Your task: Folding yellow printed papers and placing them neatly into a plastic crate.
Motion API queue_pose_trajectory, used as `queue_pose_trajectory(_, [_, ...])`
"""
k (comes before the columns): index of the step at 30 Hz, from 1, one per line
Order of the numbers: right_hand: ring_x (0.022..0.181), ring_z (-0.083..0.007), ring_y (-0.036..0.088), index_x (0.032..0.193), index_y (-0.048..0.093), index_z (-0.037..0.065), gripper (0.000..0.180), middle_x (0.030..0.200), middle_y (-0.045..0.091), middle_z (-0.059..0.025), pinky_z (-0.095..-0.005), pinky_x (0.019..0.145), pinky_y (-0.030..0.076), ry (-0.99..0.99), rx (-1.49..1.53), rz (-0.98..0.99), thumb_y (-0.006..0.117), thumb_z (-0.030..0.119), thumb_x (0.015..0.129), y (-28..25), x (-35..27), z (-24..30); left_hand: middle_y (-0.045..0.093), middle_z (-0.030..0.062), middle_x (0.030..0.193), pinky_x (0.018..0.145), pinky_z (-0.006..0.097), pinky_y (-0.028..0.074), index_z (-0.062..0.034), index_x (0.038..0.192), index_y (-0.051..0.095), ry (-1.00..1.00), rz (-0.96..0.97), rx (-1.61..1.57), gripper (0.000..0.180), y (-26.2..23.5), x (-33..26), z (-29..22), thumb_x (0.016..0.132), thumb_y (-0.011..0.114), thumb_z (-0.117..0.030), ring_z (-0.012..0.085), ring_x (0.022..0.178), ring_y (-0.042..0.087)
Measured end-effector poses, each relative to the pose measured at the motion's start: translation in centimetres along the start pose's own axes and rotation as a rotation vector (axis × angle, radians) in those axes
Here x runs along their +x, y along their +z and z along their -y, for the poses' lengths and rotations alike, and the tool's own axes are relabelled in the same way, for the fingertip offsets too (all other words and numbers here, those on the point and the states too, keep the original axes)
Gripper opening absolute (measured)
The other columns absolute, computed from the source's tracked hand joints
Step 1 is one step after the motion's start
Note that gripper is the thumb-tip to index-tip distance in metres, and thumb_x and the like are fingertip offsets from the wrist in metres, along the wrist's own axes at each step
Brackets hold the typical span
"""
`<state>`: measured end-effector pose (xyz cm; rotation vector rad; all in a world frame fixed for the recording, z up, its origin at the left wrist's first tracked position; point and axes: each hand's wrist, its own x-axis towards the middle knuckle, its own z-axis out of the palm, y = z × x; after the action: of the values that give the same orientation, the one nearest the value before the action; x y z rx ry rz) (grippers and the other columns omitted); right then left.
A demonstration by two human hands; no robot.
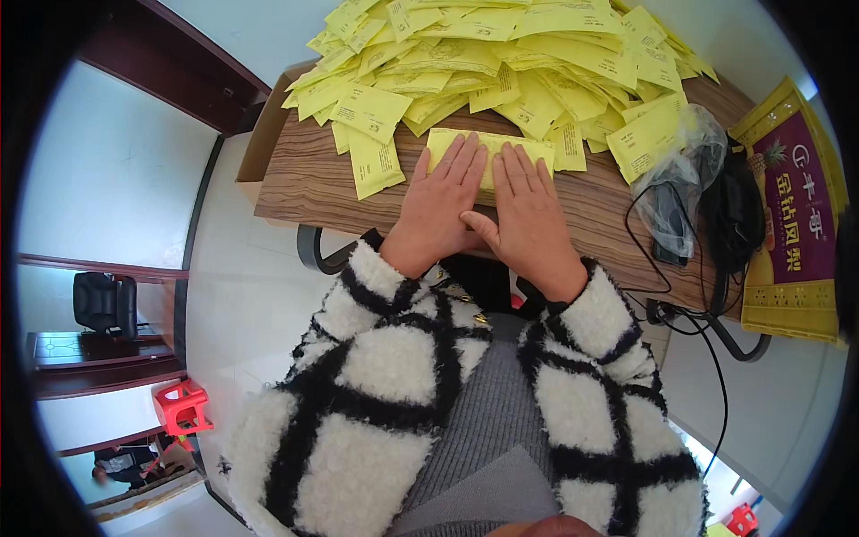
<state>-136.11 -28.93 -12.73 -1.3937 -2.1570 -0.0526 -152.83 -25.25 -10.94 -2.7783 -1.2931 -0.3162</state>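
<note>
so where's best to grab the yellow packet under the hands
Probably its two short ends, left hand from the left, right hand from the right: the packet lies flat, longer side to side, its far edge showing past the fingers while the hands cover the middle.

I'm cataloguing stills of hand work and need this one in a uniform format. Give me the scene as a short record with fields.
Left hand: left hand palm down, fingers extended over a yellow packet
Right hand: right hand beside it, fingers on the same packet
Surface: wood-grain table
Behind the hands: large heap of yellow packets
Right side: clear plastic bag, black cable, yellow and purple box
Background, left: red stool, black chair
</note>
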Motion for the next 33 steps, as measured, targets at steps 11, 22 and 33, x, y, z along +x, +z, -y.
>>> queue_pose_trajectory(11, [0.129,-0.0438,0.045,0.133,0.044,-0.015,0.078,0.138,0.046,-0.0333,-0.0518,0.11,0.032,0.216,-0.029,0.01,0.059,0.049,0.092,-1.1,-1.1,-1.7,0.031,0.0171,0.156,0.117,0.053,0.023,0.0013,0.149,0.03,-0.003,0.049,0.029,0.117,-1.2,-0.3,-0.2,0.061,0.085,-0.052,0.0306,0.146,0.029])
queue_pose_trajectory(22, [0.137,-0.0402,0.038,0.137,0.045,-0.011,0.073,0.142,0.045,-0.0294,-0.0504,0.116,0.026,0.029,0.049,-0.061,0.057,0.048,0.094,-0.8,0.5,-0.2,0.03,0.0172,0.157,0.118,0.053,0.021,0.0009,0.149,0.032,0.0,0.029,0.015,0.109,-0.5,-0.3,-0.1,0.065,0.082,-0.046,0.0317,0.147,0.027])
queue_pose_trajectory(33, [0.141,-0.0367,0.035,0.138,0.045,-0.01,0.079,0.146,0.043,-0.0278,-0.0488,0.119,0.022,-0.005,-0.002,-0.011,0.054,0.054,0.093,0.2,0.6,0.5,0.034,0.0174,0.155,0.115,0.055,0.025,-0.0006,0.148,0.036,-0.049,-0.058,-0.023,0.101,-0.3,-1.0,0.2,0.069,0.076,-0.048,0.0299,0.146,0.031])
